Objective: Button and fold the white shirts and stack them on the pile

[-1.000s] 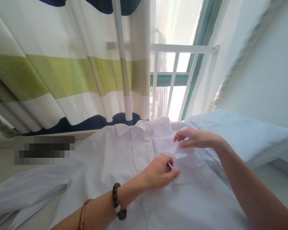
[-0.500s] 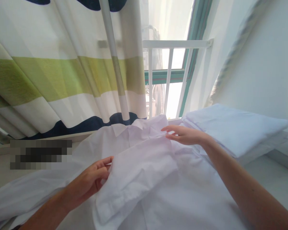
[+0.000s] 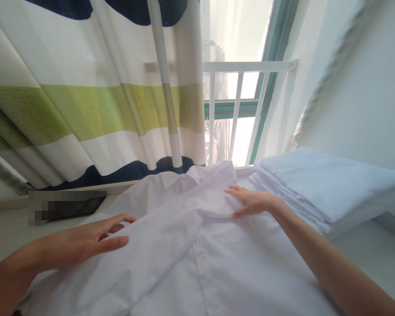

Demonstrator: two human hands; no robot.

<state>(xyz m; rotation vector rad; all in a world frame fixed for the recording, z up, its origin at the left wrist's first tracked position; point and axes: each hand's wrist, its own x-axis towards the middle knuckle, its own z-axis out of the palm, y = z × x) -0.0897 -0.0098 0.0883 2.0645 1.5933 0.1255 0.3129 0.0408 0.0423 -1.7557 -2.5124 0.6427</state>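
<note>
A white shirt (image 3: 224,254) lies spread over the surface, its collar towards the window and its button strip running down the middle. One sleeve (image 3: 158,224) crosses the front diagonally from the upper right to the lower left. My left hand (image 3: 95,241) rests at the left on the white cloth, thumb and fingers apart, gripping nothing. On the right, my right hand (image 3: 250,201) touches the shirt near the shoulder with its fingers spread. Neither hand has cloth pinched in it.
Folded white cloths (image 3: 329,184) are stacked at the right. A dark flat object (image 3: 77,207), partly pixelated, lies at the left. Behind hang a striped curtain (image 3: 118,105) and a white railing (image 3: 246,66) before the window.
My left hand has moved left and opened off the cloth. The sleeve now lies flatter and stretches further to the lower left. My right hand has moved slightly down and spread its fingers.
</note>
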